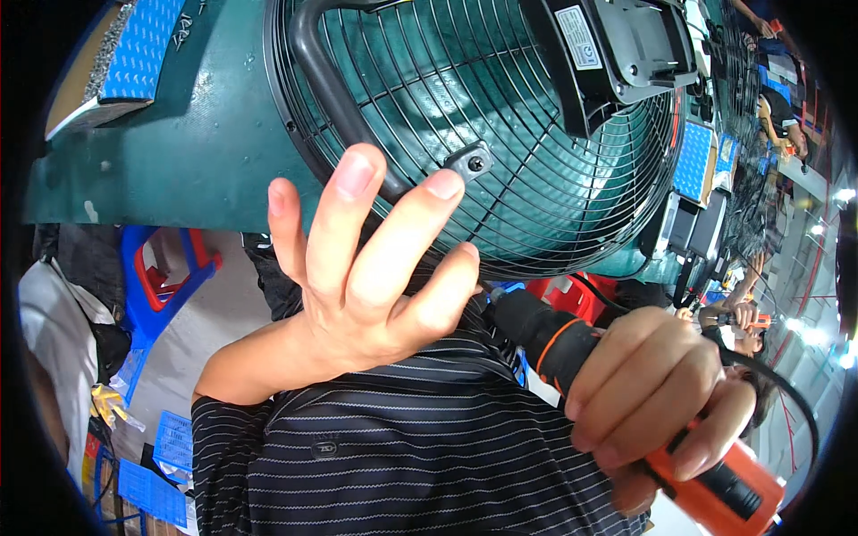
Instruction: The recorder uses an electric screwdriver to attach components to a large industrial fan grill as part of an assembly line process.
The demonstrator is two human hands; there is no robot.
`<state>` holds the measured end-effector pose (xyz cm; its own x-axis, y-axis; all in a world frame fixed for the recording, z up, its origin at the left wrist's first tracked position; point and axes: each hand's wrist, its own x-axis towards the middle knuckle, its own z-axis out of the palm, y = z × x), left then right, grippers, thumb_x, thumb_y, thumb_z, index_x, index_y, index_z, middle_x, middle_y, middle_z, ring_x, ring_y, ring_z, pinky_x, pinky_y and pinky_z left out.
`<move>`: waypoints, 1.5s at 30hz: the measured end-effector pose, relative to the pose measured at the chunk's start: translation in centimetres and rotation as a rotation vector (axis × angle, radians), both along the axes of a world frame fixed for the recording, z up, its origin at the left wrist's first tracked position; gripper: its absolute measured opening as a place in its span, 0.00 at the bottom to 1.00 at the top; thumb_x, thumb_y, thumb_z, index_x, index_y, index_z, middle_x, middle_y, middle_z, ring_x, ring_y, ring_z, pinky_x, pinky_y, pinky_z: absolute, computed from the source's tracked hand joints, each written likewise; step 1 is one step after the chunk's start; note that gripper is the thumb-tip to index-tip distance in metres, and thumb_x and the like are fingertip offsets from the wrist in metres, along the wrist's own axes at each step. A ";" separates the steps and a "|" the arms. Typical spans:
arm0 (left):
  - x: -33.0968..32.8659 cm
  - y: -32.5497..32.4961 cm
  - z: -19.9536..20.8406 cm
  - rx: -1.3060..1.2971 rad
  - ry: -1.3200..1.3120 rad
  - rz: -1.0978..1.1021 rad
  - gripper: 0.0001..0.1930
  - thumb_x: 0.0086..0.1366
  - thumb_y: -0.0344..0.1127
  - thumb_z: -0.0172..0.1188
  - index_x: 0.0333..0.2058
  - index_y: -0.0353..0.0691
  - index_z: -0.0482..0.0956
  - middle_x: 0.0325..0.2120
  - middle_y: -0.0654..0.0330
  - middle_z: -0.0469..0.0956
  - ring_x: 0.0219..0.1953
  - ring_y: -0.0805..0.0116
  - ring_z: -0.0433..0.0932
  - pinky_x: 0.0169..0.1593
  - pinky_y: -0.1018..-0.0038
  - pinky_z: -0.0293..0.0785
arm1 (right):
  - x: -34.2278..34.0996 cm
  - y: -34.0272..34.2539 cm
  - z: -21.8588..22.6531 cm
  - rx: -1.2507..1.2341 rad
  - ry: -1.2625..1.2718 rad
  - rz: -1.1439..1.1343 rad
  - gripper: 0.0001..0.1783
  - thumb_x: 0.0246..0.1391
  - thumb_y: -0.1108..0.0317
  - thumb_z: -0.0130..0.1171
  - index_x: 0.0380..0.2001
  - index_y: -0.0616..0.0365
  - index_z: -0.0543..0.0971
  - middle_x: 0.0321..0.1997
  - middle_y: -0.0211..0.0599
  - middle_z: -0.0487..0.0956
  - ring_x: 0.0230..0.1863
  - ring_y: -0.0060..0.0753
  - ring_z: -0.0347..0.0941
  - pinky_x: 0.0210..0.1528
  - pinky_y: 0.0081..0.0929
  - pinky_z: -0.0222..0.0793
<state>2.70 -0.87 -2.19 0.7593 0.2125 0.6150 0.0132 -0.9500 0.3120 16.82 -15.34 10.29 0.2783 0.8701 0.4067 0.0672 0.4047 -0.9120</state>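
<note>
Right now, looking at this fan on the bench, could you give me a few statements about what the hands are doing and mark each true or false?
1. The left hand is spread open, its fingers reaching up to the rim of the fan guard. True.
2. The right hand is empty. False: it grips an orange and black power screwdriver.
3. The fan guard is white plastic. False: it is black wire.
4. A small bracket with a screw sits on the guard near the left hand's fingertips. True.
5. The workbench top is dark green. True.
</note>
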 end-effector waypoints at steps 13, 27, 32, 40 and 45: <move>0.0 0.2 0.0 0.014 0.003 0.023 0.21 0.61 0.64 0.60 0.42 0.58 0.73 0.55 0.56 0.71 0.64 0.40 0.61 0.70 0.41 0.39 | -0.7 0.4 0.0 -0.069 -0.005 -0.049 0.25 0.50 0.71 0.71 0.48 0.56 0.70 0.26 0.34 0.81 0.23 0.29 0.79 0.28 0.25 0.79; 0.3 3.4 1.2 -0.028 -0.019 -0.167 0.22 0.59 0.56 0.65 0.47 0.54 0.72 0.55 0.57 0.73 0.61 0.49 0.67 0.69 0.41 0.48 | 0.4 2.2 -1.2 0.071 0.080 0.198 0.17 0.41 0.81 0.69 0.37 0.60 0.76 0.22 0.38 0.80 0.20 0.30 0.77 0.26 0.25 0.77; 2.5 8.7 5.1 -0.031 0.199 -0.444 0.49 0.22 0.34 0.76 0.53 0.44 0.70 0.53 0.52 0.73 0.62 0.46 0.68 0.66 0.42 0.60 | 2.1 3.2 -0.6 0.006 0.134 0.566 0.13 0.42 0.82 0.69 0.33 0.61 0.79 0.23 0.38 0.80 0.19 0.30 0.76 0.23 0.24 0.72; 2.5 8.7 4.2 -0.058 0.106 -0.471 0.34 0.31 0.44 0.75 0.40 0.39 0.74 0.41 0.54 0.70 0.49 0.48 0.71 0.64 0.41 0.62 | 3.8 -6.3 1.0 0.375 0.226 -0.311 0.21 0.52 0.72 0.68 0.46 0.59 0.70 0.27 0.28 0.74 0.22 0.21 0.73 0.26 0.22 0.71; 2.9 0.0 1.4 0.072 -0.069 -0.093 0.19 0.51 0.42 0.64 0.44 0.50 0.76 0.38 0.64 0.71 0.44 0.63 0.71 0.61 0.49 0.59 | 3.8 -12.6 -1.1 0.151 -0.105 -1.233 0.14 0.62 0.72 0.52 0.49 0.64 0.67 0.30 0.33 0.67 0.29 0.24 0.62 0.35 0.24 0.59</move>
<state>5.60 -0.88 -0.76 0.7293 0.0965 0.6773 -0.0953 -0.9660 0.2402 20.65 -27.97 9.21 0.8354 -0.0053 0.5496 0.5461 0.1201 -0.8290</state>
